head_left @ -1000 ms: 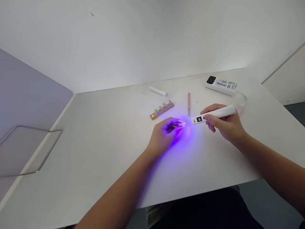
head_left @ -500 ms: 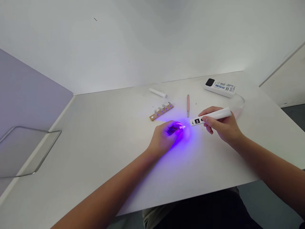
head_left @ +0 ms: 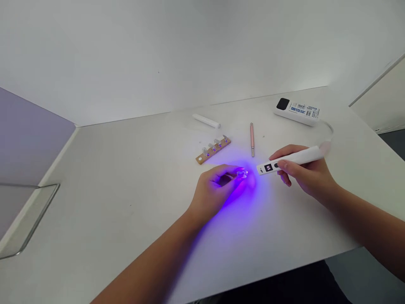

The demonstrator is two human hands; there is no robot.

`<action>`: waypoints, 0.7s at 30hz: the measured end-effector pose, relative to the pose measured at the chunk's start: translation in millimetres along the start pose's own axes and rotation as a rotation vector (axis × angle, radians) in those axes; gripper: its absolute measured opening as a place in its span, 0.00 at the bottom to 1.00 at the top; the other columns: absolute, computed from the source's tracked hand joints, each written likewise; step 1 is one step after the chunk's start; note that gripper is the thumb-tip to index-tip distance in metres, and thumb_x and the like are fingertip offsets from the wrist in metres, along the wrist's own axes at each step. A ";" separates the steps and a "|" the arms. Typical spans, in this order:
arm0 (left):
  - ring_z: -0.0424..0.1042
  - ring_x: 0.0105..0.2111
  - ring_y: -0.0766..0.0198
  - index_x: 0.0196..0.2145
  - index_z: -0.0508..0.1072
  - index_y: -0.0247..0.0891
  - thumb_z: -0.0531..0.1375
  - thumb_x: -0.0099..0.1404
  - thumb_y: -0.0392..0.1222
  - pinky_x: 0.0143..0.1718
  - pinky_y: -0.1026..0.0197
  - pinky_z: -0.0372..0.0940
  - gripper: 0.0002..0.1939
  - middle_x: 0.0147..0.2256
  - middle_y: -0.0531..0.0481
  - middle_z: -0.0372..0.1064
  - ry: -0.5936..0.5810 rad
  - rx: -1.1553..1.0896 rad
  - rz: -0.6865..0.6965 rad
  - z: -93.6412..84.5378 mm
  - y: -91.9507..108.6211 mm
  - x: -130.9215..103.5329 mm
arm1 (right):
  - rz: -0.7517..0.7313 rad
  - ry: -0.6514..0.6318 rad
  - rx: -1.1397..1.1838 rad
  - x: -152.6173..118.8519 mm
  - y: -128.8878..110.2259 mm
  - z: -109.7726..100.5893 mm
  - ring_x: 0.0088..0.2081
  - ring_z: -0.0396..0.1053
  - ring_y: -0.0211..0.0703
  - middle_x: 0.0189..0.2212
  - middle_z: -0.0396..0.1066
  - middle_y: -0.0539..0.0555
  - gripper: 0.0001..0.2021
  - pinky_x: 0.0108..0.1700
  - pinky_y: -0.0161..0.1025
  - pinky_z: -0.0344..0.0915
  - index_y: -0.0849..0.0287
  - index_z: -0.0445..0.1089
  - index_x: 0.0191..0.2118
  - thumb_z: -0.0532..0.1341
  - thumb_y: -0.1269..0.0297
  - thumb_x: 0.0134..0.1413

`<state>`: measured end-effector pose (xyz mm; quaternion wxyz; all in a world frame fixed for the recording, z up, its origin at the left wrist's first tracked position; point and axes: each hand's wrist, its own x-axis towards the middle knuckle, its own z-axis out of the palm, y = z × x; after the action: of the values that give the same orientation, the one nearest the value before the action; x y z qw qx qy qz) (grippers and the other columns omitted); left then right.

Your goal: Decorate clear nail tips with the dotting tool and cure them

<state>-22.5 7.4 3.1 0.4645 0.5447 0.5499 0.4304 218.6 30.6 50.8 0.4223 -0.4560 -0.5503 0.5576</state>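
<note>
My left hand [head_left: 211, 188] is closed in a pinch, its thumb and fingertips around a small clear nail tip [head_left: 242, 173] lit up violet. Across from it, my right hand [head_left: 303, 166] grips a white handheld UV lamp [head_left: 297, 159], the thumb by its dark button. The lamp's small display reads what looks like 65, and its front end points at the nail tip with a short gap between. Violet light spreads over my left fingers and the tabletop below. Beyond the left hand lies a wooden strip [head_left: 202, 158] carrying several clear nail tips [head_left: 217, 142].
A pink metal-ended pen tool [head_left: 252, 139] lies beyond the lamp. Further back is a white tube [head_left: 206, 121]. At the back right a white power bank [head_left: 297, 112] has a cable [head_left: 329, 126] running toward the lamp. A metal wire frame [head_left: 39, 217] stands at the left.
My view has shifted slightly. The lamp's display has come into clearer sight, and the violet glow stays on the nail tip. Both hands keep their grips.
</note>
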 end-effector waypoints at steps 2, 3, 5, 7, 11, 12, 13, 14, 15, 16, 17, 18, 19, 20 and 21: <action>0.80 0.33 0.59 0.36 0.86 0.40 0.71 0.60 0.48 0.35 0.59 0.76 0.10 0.36 0.46 0.85 -0.002 0.005 0.010 -0.3 0.3 -1.0 | 0.019 0.004 0.016 -0.4 0.0 0.5 0.20 0.67 0.36 0.22 0.72 0.50 0.03 0.19 0.34 0.63 0.57 0.83 0.33 0.71 0.65 0.53; 0.80 0.33 0.60 0.36 0.86 0.40 0.71 0.61 0.48 0.35 0.59 0.75 0.10 0.36 0.46 0.85 -0.004 0.005 0.018 -0.4 0.4 -1.4 | 0.025 0.008 0.018 -0.7 0.0 0.6 0.20 0.67 0.36 0.22 0.72 0.51 0.03 0.19 0.34 0.63 0.57 0.84 0.33 0.72 0.65 0.53; 0.80 0.32 0.60 0.36 0.86 0.40 0.71 0.61 0.48 0.34 0.60 0.75 0.10 0.35 0.46 0.84 -0.007 0.013 0.035 -0.5 0.6 -2.2 | 0.038 0.013 0.016 -1.2 0.4 0.0 0.20 0.66 0.37 0.23 0.73 0.52 0.03 0.19 0.35 0.62 0.56 0.84 0.33 0.72 0.64 0.53; 0.79 0.30 0.61 0.35 0.86 0.40 0.71 0.60 0.47 0.33 0.60 0.75 0.10 0.33 0.47 0.83 -0.005 0.025 0.047 -0.4 0.7 -2.7 | 0.047 0.011 0.015 -1.8 1.0 -1.1 0.21 0.66 0.37 0.24 0.74 0.52 0.04 0.19 0.36 0.62 0.55 0.84 0.34 0.72 0.62 0.54; 0.79 0.30 0.62 0.36 0.84 0.40 0.70 0.61 0.46 0.33 0.61 0.75 0.09 0.33 0.47 0.83 -0.004 0.021 0.047 0.0 1.6 -3.2 | 0.035 0.013 -0.003 -3.2 -0.1 -2.2 0.21 0.66 0.38 0.23 0.74 0.52 0.02 0.20 0.37 0.62 0.52 0.85 0.35 0.73 0.62 0.55; 0.79 0.30 0.62 0.36 0.84 0.40 0.70 0.61 0.46 0.33 0.61 0.75 0.08 0.33 0.48 0.83 -0.005 0.022 0.046 0.1 2.1 -3.2 | 0.028 0.016 -0.019 -3.7 -1.2 -1.7 0.21 0.66 0.38 0.23 0.73 0.52 0.02 0.20 0.37 0.62 0.51 0.85 0.35 0.73 0.62 0.54; 0.79 0.30 0.62 0.36 0.83 0.40 0.69 0.62 0.46 0.33 0.61 0.75 0.08 0.33 0.48 0.82 -0.008 0.027 0.045 0.2 2.6 -3.2 | 0.020 0.017 -0.039 -4.2 -2.7 -0.8 0.21 0.67 0.38 0.22 0.73 0.51 0.02 0.20 0.37 0.62 0.51 0.85 0.35 0.73 0.63 0.54; 0.78 0.30 0.62 0.35 0.83 0.40 0.69 0.62 0.46 0.33 0.61 0.75 0.08 0.33 0.48 0.82 -0.012 0.034 0.046 0.3 3.3 -3.2 | 0.012 0.020 -0.064 -4.6 -4.4 0.4 0.20 0.66 0.38 0.21 0.73 0.51 0.02 0.20 0.37 0.61 0.51 0.85 0.35 0.73 0.63 0.54; 0.78 0.30 0.63 0.34 0.82 0.40 0.69 0.62 0.46 0.33 0.61 0.74 0.07 0.32 0.49 0.82 -0.016 0.039 0.048 0.3 4.0 -3.2 | 0.005 0.022 -0.091 -5.0 -6.2 1.7 0.20 0.66 0.38 0.20 0.73 0.50 0.02 0.20 0.37 0.61 0.51 0.84 0.34 0.73 0.64 0.54; 0.78 0.30 0.63 0.33 0.82 0.39 0.68 0.62 0.46 0.33 0.61 0.74 0.07 0.32 0.49 0.81 -0.022 0.045 0.052 0.3 4.8 -3.2 | -0.004 0.024 -0.114 -5.4 -7.9 3.1 0.19 0.66 0.38 0.19 0.72 0.50 0.02 0.20 0.37 0.60 0.52 0.84 0.34 0.73 0.65 0.53; 0.77 0.30 0.62 0.33 0.81 0.39 0.68 0.62 0.46 0.33 0.61 0.74 0.07 0.31 0.49 0.81 -0.029 0.049 0.053 0.4 5.4 -3.1 | -0.009 0.027 -0.135 -5.6 -9.5 4.4 0.19 0.65 0.38 0.18 0.71 0.49 0.02 0.20 0.36 0.60 0.52 0.84 0.33 0.73 0.67 0.52; 0.77 0.29 0.62 0.32 0.81 0.39 0.68 0.62 0.46 0.33 0.61 0.74 0.08 0.31 0.49 0.81 -0.034 0.052 0.054 0.4 6.0 -3.0 | -0.010 0.031 -0.153 -5.8 -10.7 5.5 0.19 0.65 0.38 0.18 0.71 0.49 0.03 0.19 0.36 0.59 0.52 0.83 0.33 0.73 0.67 0.52; 0.77 0.29 0.63 0.32 0.80 0.39 0.68 0.62 0.46 0.33 0.61 0.73 0.08 0.31 0.49 0.81 -0.036 0.053 0.055 0.3 6.3 -3.0 | -0.010 0.030 -0.165 -6.0 -11.4 6.3 0.19 0.65 0.37 0.18 0.71 0.49 0.03 0.19 0.36 0.59 0.52 0.83 0.33 0.73 0.68 0.51; 0.76 0.29 0.63 0.32 0.80 0.39 0.68 0.62 0.46 0.32 0.61 0.73 0.08 0.31 0.49 0.81 -0.037 0.055 0.053 0.3 6.5 -2.9 | -0.008 0.030 -0.171 -6.1 -11.7 6.9 0.19 0.65 0.37 0.18 0.72 0.49 0.03 0.19 0.36 0.59 0.53 0.83 0.33 0.73 0.68 0.51; 0.76 0.29 0.63 0.31 0.80 0.39 0.68 0.62 0.47 0.32 0.61 0.73 0.08 0.31 0.49 0.81 -0.038 0.057 0.052 0.3 6.5 -2.8 | -0.003 0.030 -0.171 -6.3 -11.5 7.2 0.19 0.66 0.37 0.18 0.72 0.49 0.03 0.19 0.36 0.59 0.53 0.83 0.33 0.73 0.68 0.51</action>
<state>-20.9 4.8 9.5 0.4481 0.5798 0.5386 0.4159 212.6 23.3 62.4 0.3907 -0.4978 -0.5905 0.5009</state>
